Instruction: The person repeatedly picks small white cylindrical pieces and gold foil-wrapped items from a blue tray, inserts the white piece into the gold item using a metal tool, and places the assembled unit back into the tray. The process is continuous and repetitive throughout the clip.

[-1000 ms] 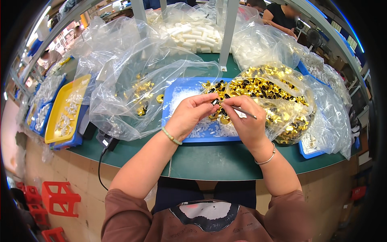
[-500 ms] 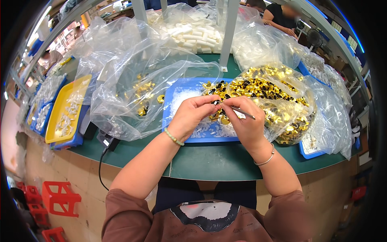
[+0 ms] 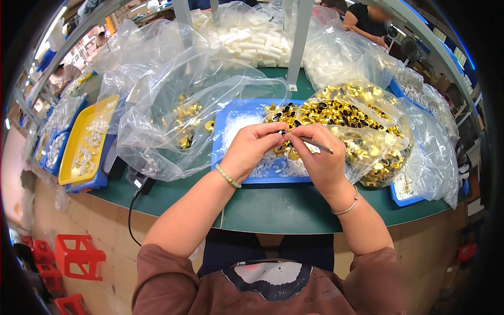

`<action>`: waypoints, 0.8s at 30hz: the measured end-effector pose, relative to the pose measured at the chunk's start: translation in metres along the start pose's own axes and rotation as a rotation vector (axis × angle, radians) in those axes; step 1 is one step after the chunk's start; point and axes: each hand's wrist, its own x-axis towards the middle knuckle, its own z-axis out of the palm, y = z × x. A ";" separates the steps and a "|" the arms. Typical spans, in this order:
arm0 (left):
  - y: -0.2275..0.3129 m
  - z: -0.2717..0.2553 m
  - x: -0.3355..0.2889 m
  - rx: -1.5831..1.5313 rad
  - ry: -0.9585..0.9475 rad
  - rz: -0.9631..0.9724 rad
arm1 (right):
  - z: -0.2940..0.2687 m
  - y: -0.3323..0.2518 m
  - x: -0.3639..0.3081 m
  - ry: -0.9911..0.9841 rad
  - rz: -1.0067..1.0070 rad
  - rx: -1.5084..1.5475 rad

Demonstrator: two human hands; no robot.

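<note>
My left hand (image 3: 252,148) and my right hand (image 3: 316,157) meet over a blue tray (image 3: 227,126) of small white pieces. The left fingertips pinch a small dark and gold cap (image 3: 281,132). My right hand holds a thin metal pick (image 3: 316,144), its tip at that cap. A clear bag full of gold caps (image 3: 357,121) lies open just behind and to the right of both hands. Left of the tray sits a nearly empty clear bag (image 3: 178,115) with a few gold caps inside.
A yellow tray (image 3: 86,139) of white parts rests on blue trays at the left. Bags of white tubes (image 3: 252,39) fill the back. Metal posts (image 3: 296,44) stand behind the tray. A black cable (image 3: 131,210) hangs over the green table edge. Red stools (image 3: 76,257) stand below left. Another person sits at far right.
Both hands stay over the blue tray; the fingers shift slightly around the small cap and the pick.
</note>
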 end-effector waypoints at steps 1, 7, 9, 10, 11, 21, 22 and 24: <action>0.000 0.000 0.000 -0.001 0.007 0.005 | 0.000 0.000 0.000 -0.002 0.004 0.005; 0.001 0.003 0.000 -0.007 0.018 -0.004 | -0.001 0.002 -0.002 -0.012 0.100 0.066; 0.000 0.003 0.000 0.015 0.023 -0.002 | -0.003 -0.001 -0.002 -0.027 0.193 0.112; 0.000 0.003 0.000 0.027 0.026 -0.001 | -0.004 -0.003 -0.002 -0.035 0.239 0.134; 0.000 0.003 0.000 0.029 0.027 0.004 | -0.005 -0.003 -0.001 -0.044 0.275 0.142; 0.001 0.004 0.000 0.002 0.028 0.005 | -0.005 0.001 -0.003 -0.032 0.464 0.234; 0.002 0.004 -0.001 -0.017 0.024 0.000 | -0.005 0.001 -0.004 -0.026 0.441 0.225; 0.001 0.002 0.000 -0.019 0.021 -0.006 | -0.006 0.001 -0.002 -0.028 0.349 0.173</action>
